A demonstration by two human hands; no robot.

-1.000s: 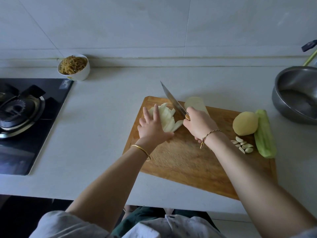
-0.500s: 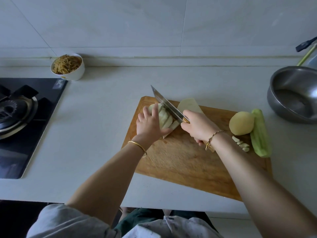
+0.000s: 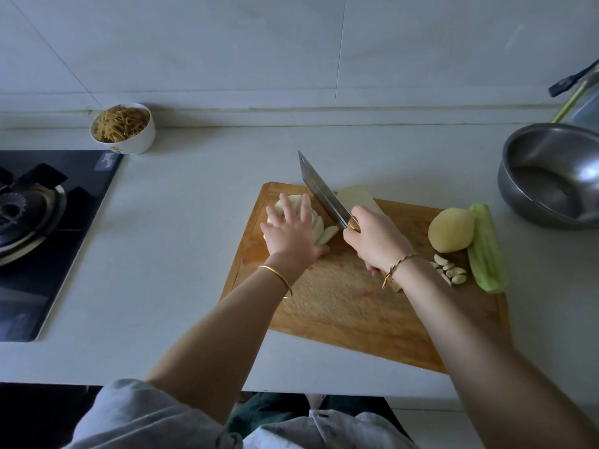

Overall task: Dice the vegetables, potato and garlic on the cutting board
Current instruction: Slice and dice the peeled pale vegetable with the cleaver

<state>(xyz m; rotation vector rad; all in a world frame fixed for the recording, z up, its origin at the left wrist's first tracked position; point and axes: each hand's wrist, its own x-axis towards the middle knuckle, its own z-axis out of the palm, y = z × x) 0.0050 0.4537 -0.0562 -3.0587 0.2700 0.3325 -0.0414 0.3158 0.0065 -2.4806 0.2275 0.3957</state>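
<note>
The white table (image 3: 194,254) is carrying the cutting board (image 3: 340,306) between gas stove (image 3: 35,222) and steel bowl (image 3: 551,176). There the left hand (image 3: 291,231) is pressing the sliced vegetable (image 3: 319,226) with straight fingers, the right hand (image 3: 376,241) is gripping the cleaver (image 3: 319,189), and potato (image 3: 451,230) and garlic (image 3: 450,272) are lying right.

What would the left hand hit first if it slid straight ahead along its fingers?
Probably the knife, whose blade crosses just beyond the left hand pressing the sliced vegetable; blade height unclear.

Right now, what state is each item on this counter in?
left hand, pressing flat on sliced vegetable
right hand, gripping knife
sliced vegetable, cut into slices, not diced
potato, peeled, whole
garlic cloves, peeled, whole
green vegetable, uncut
white bowl, filled
steel bowl, upright
burner, no flame visible
</note>
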